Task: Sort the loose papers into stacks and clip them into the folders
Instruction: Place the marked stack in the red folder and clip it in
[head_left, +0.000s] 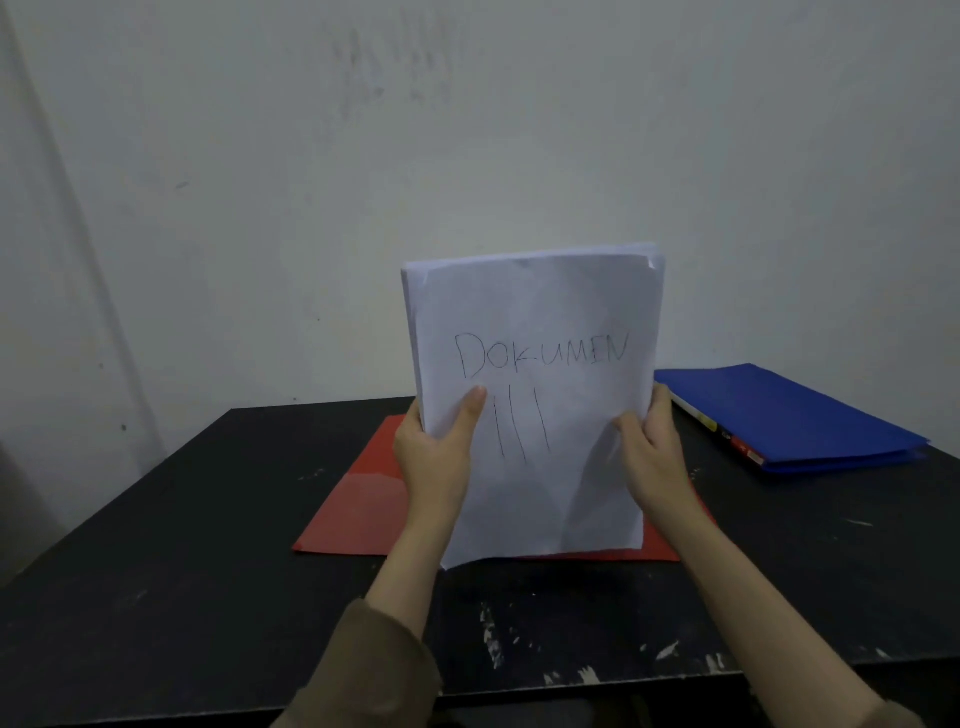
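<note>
Nearest the camera, two forearms reach out over the front edge of the black table, whose scuffed top shows pale scratches. The left hand grips the left edge of the paper stack, its thumb laid flat across the front sheet and its fingers hidden behind; the right hand holds the right edge the same way, thumb forward and pressing a shallow crease into the page, fingers out of sight behind. The stack stands nearly upright between them, its bottom edge low over the table, though I cannot tell whether it touches down. The front sheet bears handwritten "DOKUMEN" and three strokes beneath. It looks like a modest sheaf of thin sheets: light, limp, slippery sheet on sheet, and apt to fan out or buckle if pinched at one corner only. Holding both long edges near the middle, as here, seems the sound grip, and tapping the lower edge on the table would probably square it. Just behind the stack a red folder lies flat on the table, likely its destination. Farther back, to the right, a blue folder rests closed, with something red and yellow showing at its near edge. Beyond rises a plain pale wall.
</note>
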